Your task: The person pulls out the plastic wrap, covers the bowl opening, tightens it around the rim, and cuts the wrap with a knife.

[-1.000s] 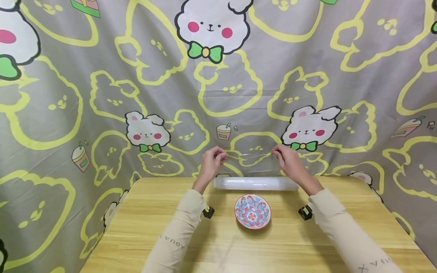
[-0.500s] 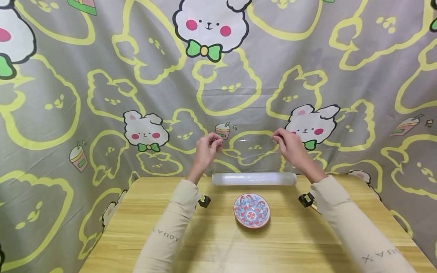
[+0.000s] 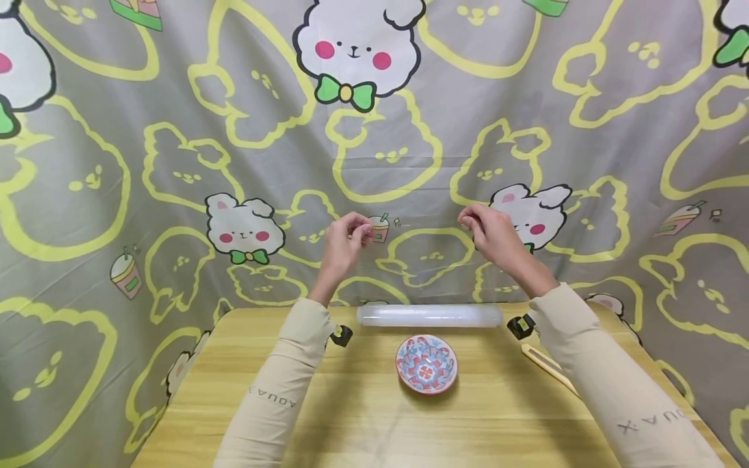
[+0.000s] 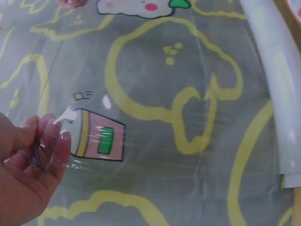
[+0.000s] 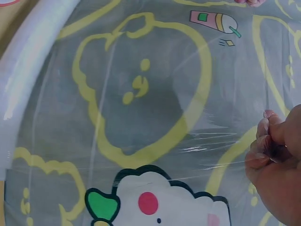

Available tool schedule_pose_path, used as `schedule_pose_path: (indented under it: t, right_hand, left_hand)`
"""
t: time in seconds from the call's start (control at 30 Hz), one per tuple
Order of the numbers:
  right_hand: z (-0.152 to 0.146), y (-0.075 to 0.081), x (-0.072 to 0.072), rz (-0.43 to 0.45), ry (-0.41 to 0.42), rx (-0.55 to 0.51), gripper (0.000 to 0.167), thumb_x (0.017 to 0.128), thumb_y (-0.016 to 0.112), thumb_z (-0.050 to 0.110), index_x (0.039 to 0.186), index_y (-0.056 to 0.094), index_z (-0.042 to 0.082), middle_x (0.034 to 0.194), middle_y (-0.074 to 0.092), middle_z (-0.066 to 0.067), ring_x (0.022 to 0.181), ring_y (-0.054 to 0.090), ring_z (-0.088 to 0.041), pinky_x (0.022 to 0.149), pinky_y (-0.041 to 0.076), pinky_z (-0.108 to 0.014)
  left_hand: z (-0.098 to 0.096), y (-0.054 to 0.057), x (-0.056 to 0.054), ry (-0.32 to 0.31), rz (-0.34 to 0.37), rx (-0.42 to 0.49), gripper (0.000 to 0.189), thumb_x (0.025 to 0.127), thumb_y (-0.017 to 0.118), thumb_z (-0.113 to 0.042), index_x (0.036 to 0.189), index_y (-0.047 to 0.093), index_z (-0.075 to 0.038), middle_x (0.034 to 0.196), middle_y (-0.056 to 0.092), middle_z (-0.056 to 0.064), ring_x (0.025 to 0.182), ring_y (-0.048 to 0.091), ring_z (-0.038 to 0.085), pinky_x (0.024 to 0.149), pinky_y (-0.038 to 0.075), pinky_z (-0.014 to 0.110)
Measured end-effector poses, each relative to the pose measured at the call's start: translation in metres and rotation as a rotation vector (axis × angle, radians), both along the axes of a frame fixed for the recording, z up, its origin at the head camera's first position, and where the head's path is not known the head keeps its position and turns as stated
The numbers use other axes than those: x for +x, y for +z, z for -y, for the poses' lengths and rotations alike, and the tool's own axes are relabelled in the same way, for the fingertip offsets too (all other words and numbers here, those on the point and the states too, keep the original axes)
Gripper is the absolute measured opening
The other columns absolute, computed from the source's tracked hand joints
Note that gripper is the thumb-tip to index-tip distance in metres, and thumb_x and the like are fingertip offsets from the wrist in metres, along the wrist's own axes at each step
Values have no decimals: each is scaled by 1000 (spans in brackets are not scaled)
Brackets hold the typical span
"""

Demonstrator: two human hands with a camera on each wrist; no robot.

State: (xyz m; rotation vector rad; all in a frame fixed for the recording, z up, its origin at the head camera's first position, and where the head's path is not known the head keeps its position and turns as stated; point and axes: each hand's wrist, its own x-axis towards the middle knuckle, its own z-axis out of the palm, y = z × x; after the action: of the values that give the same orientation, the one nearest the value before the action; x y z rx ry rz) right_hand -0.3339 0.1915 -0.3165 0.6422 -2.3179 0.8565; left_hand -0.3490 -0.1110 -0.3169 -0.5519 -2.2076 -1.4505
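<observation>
A sheet of clear plastic wrap (image 4: 141, 136) stretches between both raised hands and the roll of plastic wrap (image 3: 430, 316) lying across the back of the table. My left hand (image 3: 346, 246) pinches one upper corner of the sheet, thumb against fingers, as the left wrist view shows. The opposite corner is pinched by my right hand (image 3: 494, 235); in the right wrist view creases run through the film (image 5: 207, 141) toward those fingers. In front of the roll sits a small bowl (image 3: 426, 365) with a red and blue pattern, below and between the forearms.
A yellow utility knife (image 3: 550, 368) lies on the wooden table (image 3: 374, 416), partly behind the right sleeve. Black wrist-camera mounts (image 3: 521, 326) show at both wrists. A grey curtain with cartoon rabbits (image 3: 398, 130) hangs right behind the table.
Both hands have risen from just above the roll, drawing out a longer sheet of plastic wrap. The utility knife has come more into view beside the right sleeve.
</observation>
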Motion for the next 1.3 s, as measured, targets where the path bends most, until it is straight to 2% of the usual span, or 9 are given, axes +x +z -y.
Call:
schedule_pose_path:
  t: [0.17,0.37,0.6,0.77,0.97,1.13,1.3]
  right_hand:
    - [3,7,3,-15,15,-4,13,104,56,3,102,67,-3,88,68,-18,70,54,-25,66,47,-39]
    - [3,10,6,-23,15,2,13,104,56,3,101,67,-3,85,66,-16,68,54,-23,63,46,-36]
    - [2,16,10,-22,3,-9,13,104,56,4,103,67,-3,86,66,-14,69,52,-22,62,43,-30]
    - [1,17,19,-38,23,-5,13,104,55,3,103,67,-3,86,66,-13,69,53,-21,61,43,-28]
    - [-1,19,35,-47,45,-1,13,104,55,2,102,67,-2,83,65,-11,68,55,-19,60,45,-25]
    - [-3,17,53,-83,56,22,8,101,59,-1,102,68,-2,87,65,-9,71,52,-18,62,44,-25]
    - [-2,11,75,-134,80,48,7,100,60,-3,101,67,0,88,61,-7,70,47,-14,60,40,-24]
  left_hand:
    - [2,7,3,18,-12,-17,11,100,63,-3,94,70,4,85,74,15,74,70,23,65,61,30]
    - [2,10,5,23,-10,-30,11,100,63,-3,95,70,4,86,74,14,73,70,23,64,60,29]
    - [1,14,8,3,-28,5,10,100,63,-3,96,69,3,88,74,17,75,71,26,66,62,30]
    - [3,16,16,-24,-43,5,12,101,62,-4,96,69,4,88,74,18,78,71,31,68,62,32]
    - [7,20,29,-59,-64,-26,11,100,63,-4,96,69,4,88,73,16,81,71,29,72,63,40]
    - [11,20,45,-85,-63,-61,10,100,63,-2,97,69,5,90,71,16,84,69,34,74,63,40]
    - [20,16,66,-72,-96,-128,10,99,66,-6,95,73,0,87,71,10,81,67,24,71,61,40]
